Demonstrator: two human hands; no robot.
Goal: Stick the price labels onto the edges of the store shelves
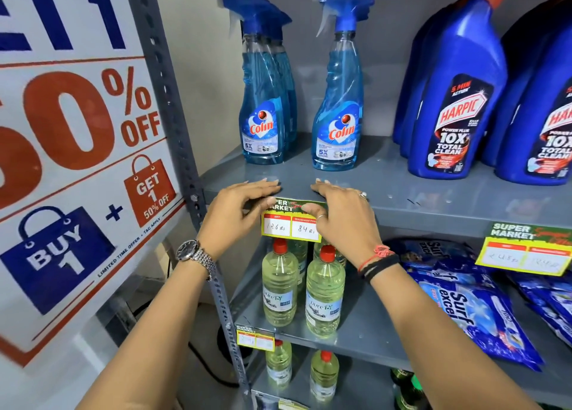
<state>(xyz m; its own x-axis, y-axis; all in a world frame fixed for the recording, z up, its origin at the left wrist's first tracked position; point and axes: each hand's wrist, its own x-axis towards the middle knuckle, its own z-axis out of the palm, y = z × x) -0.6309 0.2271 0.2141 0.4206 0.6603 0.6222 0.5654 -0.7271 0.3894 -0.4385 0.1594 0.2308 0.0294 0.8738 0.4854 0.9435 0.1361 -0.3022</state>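
Note:
A green and yellow price label point(291, 224) reading "126" and "84" lies against the front edge of the grey upper shelf point(433, 207), below the Colin spray bottles. My left hand point(240, 211) rests on the label's left top corner, fingers over the shelf lip and thumb on the label. My right hand point(343, 216) covers the label's right side, fingers hooked over the shelf top and thumb pressing the green band. Both hands press it flat against the edge. A second label point(526, 252) is stuck further right on the same edge. A third label point(255, 338) sits on the shelf edge below.
Two blue Colin spray bottles point(337, 100) and blue Harpic bottles point(458, 100) stand on the upper shelf. Yellow liquid bottles point(323, 292) and Surf Excel packs point(470, 310) fill the shelf below. A large "50% OFF" poster point(77, 162) hangs left of the perforated rack upright point(182, 125).

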